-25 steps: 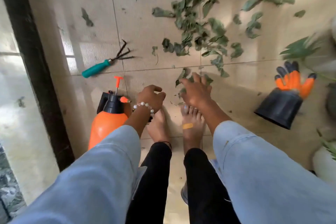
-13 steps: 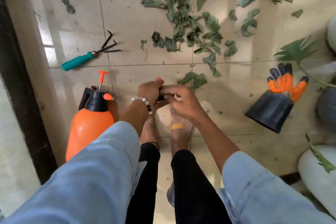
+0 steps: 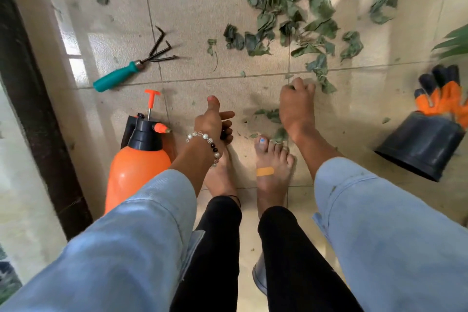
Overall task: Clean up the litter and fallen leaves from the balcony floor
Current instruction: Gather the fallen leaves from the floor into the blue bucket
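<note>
Here, the right hand [image 3: 296, 106] reaches forward and down to the balcony floor [image 3: 192, 15], with its fingers [image 3: 302, 85] curled in at the near edge of the fallen leaves [image 3: 286, 15]; they seem to close on some leaf pieces, but the back of the hand hides what exactly is inside. A few small leaves [image 3: 271, 114] lie just beside this hand, between it and the bare right foot [image 3: 272, 172], which has an orange plaster on it. The big scatter of green leaves covers the tiles in front of the hand, toward the top. The left hand [image 3: 215, 121], with a bead bracelet [image 3: 205, 138] on the wrist, is held above the left foot; its thumb points up and the other fingers are bent around something small and dark, which I cannot identify. Just beside this hand on the left stands an orange spray bottle [image 3: 136, 167]. Farther ahead a small hand rake [image 3: 131, 68] with a teal handle lies on the floor. On the right, well apart from the hands, a black pot [image 3: 420, 144] lies tipped, and orange and black gloves [image 3: 443, 94] are touching it.
</note>
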A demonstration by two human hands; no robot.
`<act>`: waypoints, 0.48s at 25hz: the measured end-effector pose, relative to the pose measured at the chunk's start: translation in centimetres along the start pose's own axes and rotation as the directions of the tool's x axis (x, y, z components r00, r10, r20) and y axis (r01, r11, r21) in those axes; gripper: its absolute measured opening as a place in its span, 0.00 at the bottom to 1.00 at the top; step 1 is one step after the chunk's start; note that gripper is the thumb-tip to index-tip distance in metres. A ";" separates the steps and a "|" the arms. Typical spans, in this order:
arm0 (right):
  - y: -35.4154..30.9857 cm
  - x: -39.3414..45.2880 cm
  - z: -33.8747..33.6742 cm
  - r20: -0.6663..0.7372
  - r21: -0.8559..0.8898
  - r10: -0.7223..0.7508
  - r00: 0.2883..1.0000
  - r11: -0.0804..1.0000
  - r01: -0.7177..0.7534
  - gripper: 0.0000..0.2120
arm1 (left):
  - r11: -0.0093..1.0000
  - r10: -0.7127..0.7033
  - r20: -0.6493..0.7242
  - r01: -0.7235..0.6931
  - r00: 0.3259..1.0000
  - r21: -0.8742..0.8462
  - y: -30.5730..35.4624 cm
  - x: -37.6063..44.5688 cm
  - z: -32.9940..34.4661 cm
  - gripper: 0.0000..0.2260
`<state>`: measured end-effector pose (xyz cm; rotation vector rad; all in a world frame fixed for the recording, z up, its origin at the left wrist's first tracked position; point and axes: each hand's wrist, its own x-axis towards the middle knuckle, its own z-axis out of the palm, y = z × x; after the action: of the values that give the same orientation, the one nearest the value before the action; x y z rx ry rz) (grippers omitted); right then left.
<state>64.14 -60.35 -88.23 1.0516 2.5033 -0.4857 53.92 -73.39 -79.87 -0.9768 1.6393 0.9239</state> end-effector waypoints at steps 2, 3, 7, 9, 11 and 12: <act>1.0 -0.2 -1.0 -0.059 0.313 0.143 0.988 0.943 -0.118 0.05 | 1.000 -0.007 -0.002 0.007 1.000 -0.005 -0.5 -0.5 0.1 0.23; 1.1 -0.6 -2.2 -0.057 0.505 0.236 0.970 0.845 -0.176 0.04 | 1.000 -0.014 0.007 0.014 1.000 -0.016 -0.6 -0.8 0.3 0.21; -2.3 -5.1 -5.9 0.102 0.875 0.212 0.972 0.446 -0.189 0.08 | 0.984 -0.077 0.118 0.095 0.990 -0.151 -0.9 -3.1 2.1 0.19; -4.3 -7.9 -6.5 0.110 0.847 0.056 0.992 0.518 -0.123 0.09 | 0.962 -0.086 0.186 0.130 0.979 -0.239 -1.2 -4.1 3.0 0.24; -5.0 -9.4 -6.9 0.099 0.783 -0.158 0.983 0.621 0.021 0.09 | 0.972 -0.067 0.114 0.091 0.991 -0.217 -1.5 -4.3 3.1 0.24; -4.9 -9.7 -7.2 0.113 0.781 -0.249 0.962 0.621 0.069 0.09 | 0.982 -0.044 0.053 0.053 0.998 -0.182 -1.6 -4.3 2.9 0.21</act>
<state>65.34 -66.13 -76.64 0.9466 2.1893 -1.7574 57.22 -70.65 -76.59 -1.1048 1.5027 1.0718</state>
